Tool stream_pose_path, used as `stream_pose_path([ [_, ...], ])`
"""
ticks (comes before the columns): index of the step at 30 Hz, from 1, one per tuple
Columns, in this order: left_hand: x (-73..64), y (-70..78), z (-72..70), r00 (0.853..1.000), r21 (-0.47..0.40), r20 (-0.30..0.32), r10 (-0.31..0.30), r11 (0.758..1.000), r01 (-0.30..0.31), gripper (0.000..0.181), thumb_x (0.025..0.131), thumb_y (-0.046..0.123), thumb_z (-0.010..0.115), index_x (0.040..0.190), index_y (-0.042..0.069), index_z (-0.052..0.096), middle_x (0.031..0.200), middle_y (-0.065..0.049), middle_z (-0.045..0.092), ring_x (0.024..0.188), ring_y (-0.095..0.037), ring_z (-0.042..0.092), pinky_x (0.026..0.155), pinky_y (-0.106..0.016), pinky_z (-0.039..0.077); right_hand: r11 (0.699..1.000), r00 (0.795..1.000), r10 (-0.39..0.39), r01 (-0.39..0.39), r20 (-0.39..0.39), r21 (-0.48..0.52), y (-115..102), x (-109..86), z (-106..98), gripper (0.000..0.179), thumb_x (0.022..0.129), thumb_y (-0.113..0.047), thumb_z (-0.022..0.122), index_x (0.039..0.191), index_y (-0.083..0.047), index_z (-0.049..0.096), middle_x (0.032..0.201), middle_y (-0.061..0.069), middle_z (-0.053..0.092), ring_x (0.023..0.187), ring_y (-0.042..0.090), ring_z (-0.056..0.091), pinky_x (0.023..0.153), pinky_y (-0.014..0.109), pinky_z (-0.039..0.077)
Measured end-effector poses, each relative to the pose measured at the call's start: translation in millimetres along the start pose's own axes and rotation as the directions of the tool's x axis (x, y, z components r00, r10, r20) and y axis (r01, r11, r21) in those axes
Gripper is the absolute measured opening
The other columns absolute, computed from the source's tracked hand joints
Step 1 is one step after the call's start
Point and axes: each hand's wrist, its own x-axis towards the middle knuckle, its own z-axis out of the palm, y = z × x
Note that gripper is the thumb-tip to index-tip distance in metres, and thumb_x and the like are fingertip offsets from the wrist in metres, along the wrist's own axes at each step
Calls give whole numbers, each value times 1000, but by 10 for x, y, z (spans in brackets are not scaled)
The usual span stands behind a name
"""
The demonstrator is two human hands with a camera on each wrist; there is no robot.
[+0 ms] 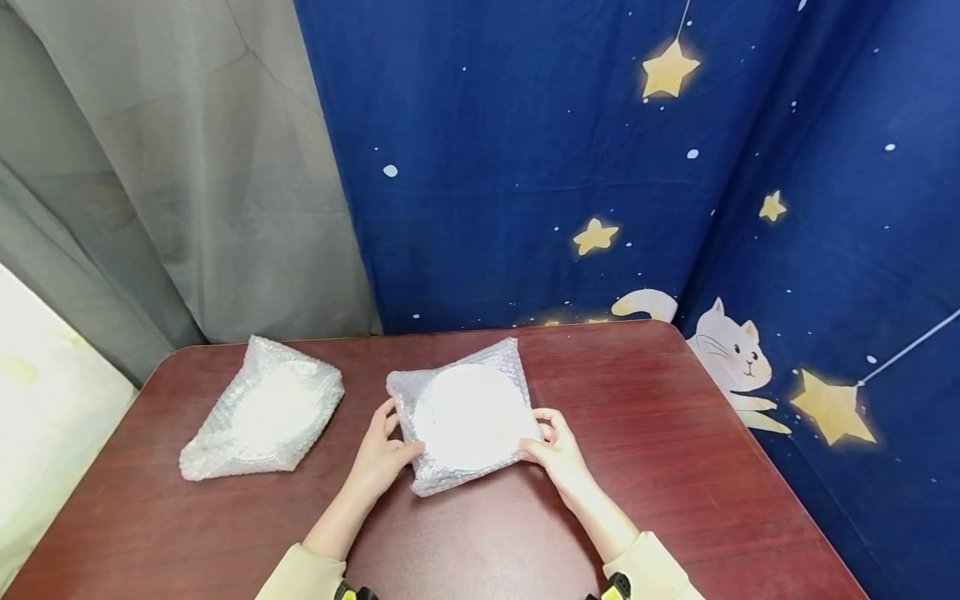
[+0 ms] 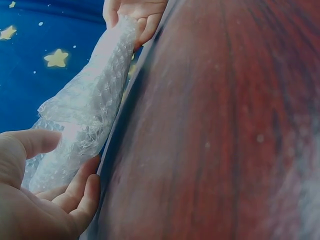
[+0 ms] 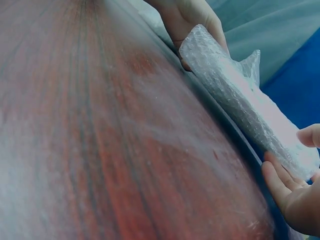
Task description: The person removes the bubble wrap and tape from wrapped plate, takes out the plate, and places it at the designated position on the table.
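Note:
A round white plate-like disc [image 1: 477,417] shows through a bubble-wrap package [image 1: 442,481] in the middle of the table. My left hand [image 1: 381,457] grips the package's left side, thumb on top and fingers underneath. On the opposite side my right hand [image 1: 557,454] holds it the same way, its thumb over the near right corner. In the left wrist view the wrap [image 2: 82,107] runs between both hands, tilted over the tabletop. The right wrist view shows the bubble wrap [image 3: 240,100] edge-on, with fingers [image 3: 277,182] beneath it.
A second bubble-wrapped package [image 1: 262,408] lies on the left of the reddish-brown table [image 1: 675,467]. Behind the table's far edge hang a grey curtain [image 1: 247,167] and a blue curtain [image 1: 510,167] with stars. Pale cloth [image 1: 52,425] hangs at the left.

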Motion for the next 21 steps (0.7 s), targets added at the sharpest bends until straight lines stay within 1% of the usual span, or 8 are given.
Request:
stream_pose_path([
  [6,43,-60,17,1000,10,-12,9,1000,-9,86,79,-6,70,149,4,21,138,-26,45,67,-19,63,65,-25,50,1000,1000,5,-5,-1,17,58,35,-22,48,81,13,59,124,5,41,95,14,60,76,15,62,70,28,53],
  [9,60,-78,16,1000,-3,-11,14,1000,-14,86,79,-6,69,149,3,20,138,-27,45,66,-18,63,64,-26,51,1000,1000,-5,5,9,14,76,57,-25,47,81,12,59,124,5,41,94,13,61,77,14,62,70,28,53],
  [15,100,-81,-6,1000,-28,19,-19,999,20,88,81,-5,69,150,3,16,141,-27,41,66,-17,61,63,-26,50,1000,1000,-21,21,21,7,83,84,-28,47,82,11,59,124,8,39,94,13,61,75,14,63,69,29,54],
  [17,107,-59,-16,999,-43,30,-33,998,34,88,81,-6,69,150,2,15,141,-27,41,66,-17,60,62,-27,50,1000,1000,-14,13,20,9,79,87,-25,48,82,11,59,124,8,38,94,13,60,75,14,63,69,29,54],
  [21,51,99,-27,998,-64,48,-43,997,46,86,81,-8,68,149,-2,16,138,-30,42,66,-18,60,59,-28,50,1000,1000,15,-15,15,19,68,87,-16,48,81,12,59,124,7,39,93,13,60,74,13,62,69,28,53],
])
